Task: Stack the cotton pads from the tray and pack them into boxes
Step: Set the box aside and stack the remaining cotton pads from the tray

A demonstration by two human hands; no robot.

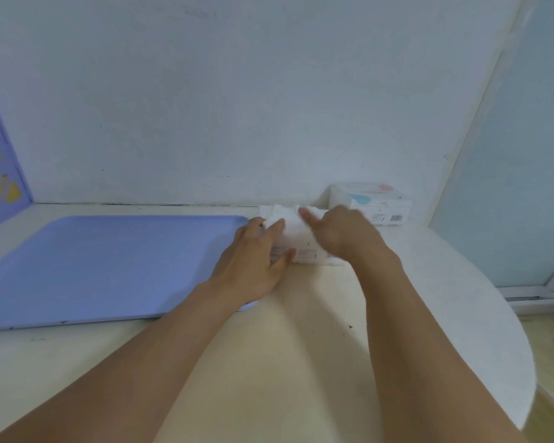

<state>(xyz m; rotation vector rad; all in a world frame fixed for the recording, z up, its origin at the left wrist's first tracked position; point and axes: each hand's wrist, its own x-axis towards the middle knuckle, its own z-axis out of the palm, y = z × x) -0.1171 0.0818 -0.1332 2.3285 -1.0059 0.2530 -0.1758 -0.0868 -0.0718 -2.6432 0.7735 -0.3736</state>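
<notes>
Both hands work at a white box (304, 251) that sits on the pale counter (301, 330), just right of the blue tray (93, 266). A thick stack of white cotton pads (288, 219) stands in the box's open top and rises above its rim; how far down the pads go cannot be told.

The left hand (253, 260) is at the box's left end, its fingers (275, 228) laid out fairly straight against the pads and its thumb along the box's near face. It looks like pressing rather than gripping. The right hand (339, 235) comes over the right end, blurred; its forefinger lies on the pads, and the other fingers curl over the far side, so whether they grasp anything cannot be told.

Behind them, against the wall (237, 107), sits a second box (378, 206), closed, with pink and teal marks and a barcode. The tray's visible surface is bare blue.
</notes>
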